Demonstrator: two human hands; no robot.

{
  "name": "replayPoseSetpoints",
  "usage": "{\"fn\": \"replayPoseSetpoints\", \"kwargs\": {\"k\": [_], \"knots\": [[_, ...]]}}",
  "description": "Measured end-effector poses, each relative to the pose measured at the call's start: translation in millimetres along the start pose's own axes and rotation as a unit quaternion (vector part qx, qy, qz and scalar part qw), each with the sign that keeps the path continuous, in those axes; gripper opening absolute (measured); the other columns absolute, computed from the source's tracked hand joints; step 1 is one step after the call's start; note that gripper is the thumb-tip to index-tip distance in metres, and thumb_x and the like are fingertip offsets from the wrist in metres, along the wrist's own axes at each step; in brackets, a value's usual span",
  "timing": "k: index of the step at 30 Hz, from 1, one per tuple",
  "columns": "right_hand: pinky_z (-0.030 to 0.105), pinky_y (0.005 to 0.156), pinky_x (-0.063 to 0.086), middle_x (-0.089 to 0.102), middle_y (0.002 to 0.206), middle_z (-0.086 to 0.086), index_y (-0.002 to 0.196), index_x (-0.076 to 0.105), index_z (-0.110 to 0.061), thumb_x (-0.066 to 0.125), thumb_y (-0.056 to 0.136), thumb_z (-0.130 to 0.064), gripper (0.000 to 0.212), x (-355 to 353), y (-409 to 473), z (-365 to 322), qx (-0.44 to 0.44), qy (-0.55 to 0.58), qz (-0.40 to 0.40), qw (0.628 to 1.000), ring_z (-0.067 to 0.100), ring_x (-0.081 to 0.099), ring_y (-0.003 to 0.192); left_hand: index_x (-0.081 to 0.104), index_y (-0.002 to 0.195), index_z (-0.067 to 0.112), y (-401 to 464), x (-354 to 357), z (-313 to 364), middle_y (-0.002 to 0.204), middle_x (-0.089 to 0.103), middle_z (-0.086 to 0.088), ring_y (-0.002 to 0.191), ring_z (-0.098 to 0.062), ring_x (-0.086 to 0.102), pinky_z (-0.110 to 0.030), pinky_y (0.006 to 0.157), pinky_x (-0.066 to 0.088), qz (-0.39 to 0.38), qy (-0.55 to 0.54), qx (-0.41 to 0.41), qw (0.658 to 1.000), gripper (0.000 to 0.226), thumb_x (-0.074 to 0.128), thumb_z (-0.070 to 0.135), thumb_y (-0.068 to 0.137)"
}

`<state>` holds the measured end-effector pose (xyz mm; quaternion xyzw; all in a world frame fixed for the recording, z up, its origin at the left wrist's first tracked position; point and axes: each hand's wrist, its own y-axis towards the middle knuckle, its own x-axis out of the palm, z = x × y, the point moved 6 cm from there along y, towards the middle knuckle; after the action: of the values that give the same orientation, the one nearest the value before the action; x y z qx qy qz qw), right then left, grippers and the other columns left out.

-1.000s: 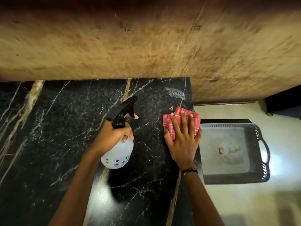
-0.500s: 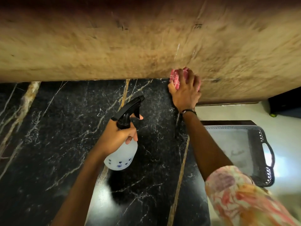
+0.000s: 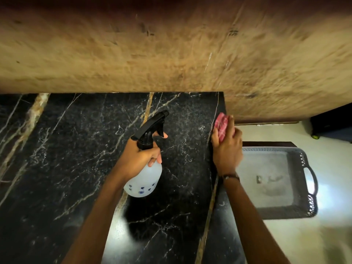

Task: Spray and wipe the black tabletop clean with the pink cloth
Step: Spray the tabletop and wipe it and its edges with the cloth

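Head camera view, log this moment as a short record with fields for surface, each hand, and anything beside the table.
surface: black tabletop with pale veins, set against a tan wall
left hand: left hand grips the neck of the spray bottle, one finger at the black trigger
right hand: right hand presses the pink cloth at the tabletop's right edge
beside table: grey basket with handles, on the pale floor

pink cloth [image 3: 221, 127] half-hidden, blurred
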<state>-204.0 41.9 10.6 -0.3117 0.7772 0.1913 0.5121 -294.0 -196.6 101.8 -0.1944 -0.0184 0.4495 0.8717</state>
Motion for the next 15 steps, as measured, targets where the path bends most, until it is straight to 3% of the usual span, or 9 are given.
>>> {"fn": "replayPoseSetpoints", "kwargs": {"k": [5,8,11,15], "knots": [[0.049,0.074,0.057,0.044,0.135,0.019,0.149,0.022,-0.018,0.031,0.093,-0.06,0.071,-9,-63,27,-0.014,-0.05,-0.025,0.998,0.038,0.052,0.11,0.061,0.111,0.001,-1,1,4,0.058,0.047,-0.041,0.039,-0.011,0.043,-0.017,0.067,0.051,-0.002,0.019,0.0,1.0,0.042,0.047,-0.023,0.079],[0.05,0.076,0.056,0.043,0.136,0.023,0.149,0.022,-0.018,0.03,0.094,-0.06,0.07,-2,-25,6,-0.03,-0.055,-0.015,0.998,0.04,0.052,0.112,0.062,0.11,0.003,-3,3,6,0.056,0.045,-0.041,0.04,-0.007,0.048,-0.017,0.07,0.051,-0.001,0.028,-0.001,1.0,0.043,0.047,-0.023,0.079],[0.053,0.09,0.049,0.032,0.147,0.024,0.151,0.016,-0.018,0.032,0.096,-0.057,0.069,13,40,-26,-0.023,-0.071,-0.043,0.996,0.042,0.042,0.124,0.063,0.106,0.005,-5,6,5,0.056,0.046,-0.038,0.04,-0.01,0.045,-0.018,0.069,0.05,-0.008,0.023,-0.002,1.0,0.038,0.05,-0.016,0.077],[0.063,0.104,0.032,0.018,0.156,0.019,0.152,0.012,-0.025,0.028,0.097,-0.056,0.065,29,104,-75,-0.031,-0.143,-0.067,0.987,0.043,0.023,0.138,0.062,0.091,-0.015,-5,3,-5,0.058,0.049,-0.038,0.042,-0.016,0.04,-0.026,0.071,0.048,0.006,0.015,-0.028,0.999,0.033,0.052,0.004,0.066]]}}
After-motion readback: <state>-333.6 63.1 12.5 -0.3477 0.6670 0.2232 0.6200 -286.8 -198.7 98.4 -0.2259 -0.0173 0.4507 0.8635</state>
